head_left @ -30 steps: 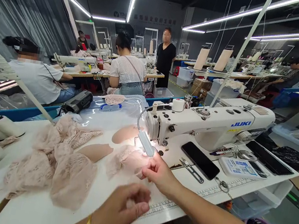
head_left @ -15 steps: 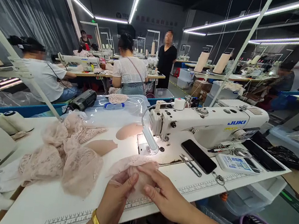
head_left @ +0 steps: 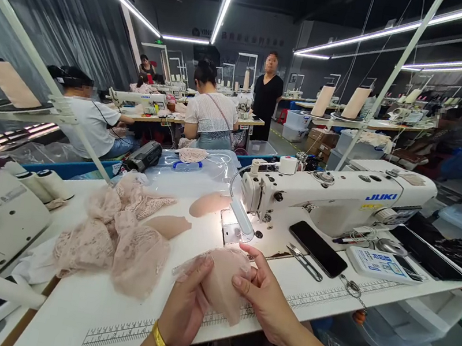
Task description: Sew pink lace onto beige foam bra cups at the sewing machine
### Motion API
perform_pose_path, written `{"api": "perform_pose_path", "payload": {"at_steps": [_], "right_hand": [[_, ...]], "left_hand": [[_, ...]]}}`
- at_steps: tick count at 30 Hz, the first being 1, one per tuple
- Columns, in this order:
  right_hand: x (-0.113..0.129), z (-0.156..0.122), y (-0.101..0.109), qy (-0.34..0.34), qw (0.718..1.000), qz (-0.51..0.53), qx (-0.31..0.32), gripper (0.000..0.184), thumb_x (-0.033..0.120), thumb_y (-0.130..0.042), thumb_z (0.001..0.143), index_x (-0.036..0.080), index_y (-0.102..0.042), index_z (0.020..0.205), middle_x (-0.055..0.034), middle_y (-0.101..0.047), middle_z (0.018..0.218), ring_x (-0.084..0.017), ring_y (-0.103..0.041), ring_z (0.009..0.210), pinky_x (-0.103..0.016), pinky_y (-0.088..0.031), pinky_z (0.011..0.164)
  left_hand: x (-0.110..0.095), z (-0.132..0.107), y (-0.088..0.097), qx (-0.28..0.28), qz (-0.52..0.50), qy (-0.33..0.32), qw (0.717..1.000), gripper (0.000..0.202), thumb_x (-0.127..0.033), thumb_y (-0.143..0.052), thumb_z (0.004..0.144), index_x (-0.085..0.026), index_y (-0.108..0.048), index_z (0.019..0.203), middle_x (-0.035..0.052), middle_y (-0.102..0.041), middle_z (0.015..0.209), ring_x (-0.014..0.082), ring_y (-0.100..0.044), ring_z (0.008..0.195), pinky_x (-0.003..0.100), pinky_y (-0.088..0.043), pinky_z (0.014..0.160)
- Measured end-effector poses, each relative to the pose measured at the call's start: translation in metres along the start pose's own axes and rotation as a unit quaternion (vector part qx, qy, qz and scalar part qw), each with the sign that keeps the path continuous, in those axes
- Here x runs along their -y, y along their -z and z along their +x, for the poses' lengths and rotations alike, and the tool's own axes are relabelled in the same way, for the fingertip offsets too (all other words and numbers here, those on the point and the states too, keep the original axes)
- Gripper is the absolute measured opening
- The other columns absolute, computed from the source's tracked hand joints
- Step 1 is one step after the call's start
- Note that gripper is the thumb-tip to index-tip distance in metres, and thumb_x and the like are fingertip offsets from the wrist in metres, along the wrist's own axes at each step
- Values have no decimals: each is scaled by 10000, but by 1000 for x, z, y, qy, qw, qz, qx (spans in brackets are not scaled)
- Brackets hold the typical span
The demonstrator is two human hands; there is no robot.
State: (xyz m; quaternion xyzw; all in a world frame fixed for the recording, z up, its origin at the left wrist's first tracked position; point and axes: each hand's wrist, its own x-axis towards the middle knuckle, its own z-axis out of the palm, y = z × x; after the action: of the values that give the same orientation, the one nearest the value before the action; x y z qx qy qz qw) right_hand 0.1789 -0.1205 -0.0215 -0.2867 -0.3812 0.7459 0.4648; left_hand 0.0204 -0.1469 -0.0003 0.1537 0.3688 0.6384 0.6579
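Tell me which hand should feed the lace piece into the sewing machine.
Right, probably: the right hand holds the lace piece nearer the sewing machine; the left hand holds its far edge.

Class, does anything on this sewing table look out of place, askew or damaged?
Nothing looks damaged. Lace pieces lie crumpled in a heap at the table's left; a phone lies askew beside the sewing machine. The held cup seems intact.

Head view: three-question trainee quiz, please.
1. True or false: the left hand and the right hand both hold the lace bra cup.
2. Which thing lies beside the thread snips? A smartphone; B mug; C iron.
3. Fill in: the sewing machine bears the name ___.
Key: 1 true; 2 A; 3 JUKI.
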Motion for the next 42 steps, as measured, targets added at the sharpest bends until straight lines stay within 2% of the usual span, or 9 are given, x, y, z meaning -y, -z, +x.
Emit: {"api": "perform_pose_path", "payload": {"at_steps": [3, 10, 18, 23, 29, 33, 36, 40, 42], "right_hand": [[-2, 2, 3, -4, 1000, -2, -13, 772, 383, -891, 776, 285, -455, 1406, 7, -741, 899, -150, -658, 832, -292, -470, 839], [-4, 4, 10, -10, 1000, 9, -9, 743, 371, -872, 805, 281, -450, 1409, -7, -741, 947, -172, -663, 893, -330, -461, 891], [-7, 6, 13, -12, 999, 21, -25, 700, 370, -876, 802, 266, -478, 1369, 36, -686, 835, -139, -618, 790, -261, -440, 791], [-4, 6, 12, -8, 999, 30, -30, 681, 379, -874, 801, 261, -490, 1351, 14, -703, 901, -151, -628, 817, -266, -457, 803], [-4, 6, 11, -8, 999, 32, -32, 680, 411, -872, 796, 268, -491, 1340, 6, -709, 911, -177, -638, 839, -282, -466, 801], [-4, 7, 11, -3, 999, 33, -33, 674, 419, -868, 800, 273, -486, 1335, 8, -703, 899, -173, -630, 820, -287, -463, 798], [-5, 6, 13, -2, 1000, 19, -14, 699, 411, -844, 831, 287, -438, 1386, 7, -681, 932, -173, -625, 865, -311, -459, 842], [-4, -1, 22, -25, 996, -72, 53, 940, 315, -865, 806, 353, -272, 1533, 49, -605, 886, -154, -591, 829, -319, -441, 818], [1, -3, 29, -22, 989, -127, 77, 979, 297, -830, 831, 361, -197, 1576, 54, -588, 856, -146, -571, 768, -304, -425, 748]], "left_hand": [[-1, 2, -3, -27, 3, -7, 1000, 371, -288, -911, 717, -153, -774, 1033, 103, -773, 1126, 294, -700, 1114, 375, -591, 974], [0, 2, -8, -22, 28, -11, 999, 401, -334, -933, 687, -150, -788, 1012, 109, -776, 1102, 291, -714, 1057, 366, -610, 921], [3, 8, -11, -11, 36, -20, 999, 388, -354, -930, 695, -160, -783, 998, 87, -782, 1054, 260, -724, 1010, 331, -599, 906], [4, 12, -13, -40, 7, -25, 999, 368, -349, -947, 666, -173, -783, 945, 47, -781, 998, 232, -720, 978, 308, -596, 895], [2, 16, -17, -43, 4, -13, 999, 337, -307, -945, 662, -167, -781, 922, 27, -780, 975, 178, -706, 907, 269, -591, 857], [3, 16, -17, -29, 16, -20, 999, 348, -308, -947, 657, -164, -785, 929, 35, -781, 967, 187, -710, 882, 278, -595, 826], [1, 22, -19, -39, 18, -19, 999, 339, -281, -952, 640, -161, -780, 906, 33, -773, 922, 183, -704, 840, 277, -596, 785], [-12, 31, -23, -72, 28, -11, 997, 316, -308, -932, 651, -168, -776, 889, 28, -769, 915, 184, -691, 826, 283, -586, 783], [-22, 21, -26, -18, 77, 7, 997, 325, -358, -901, 684, -170, -790, 924, 67, -779, 991, 234, -701, 902, 326, -580, 838]]}}
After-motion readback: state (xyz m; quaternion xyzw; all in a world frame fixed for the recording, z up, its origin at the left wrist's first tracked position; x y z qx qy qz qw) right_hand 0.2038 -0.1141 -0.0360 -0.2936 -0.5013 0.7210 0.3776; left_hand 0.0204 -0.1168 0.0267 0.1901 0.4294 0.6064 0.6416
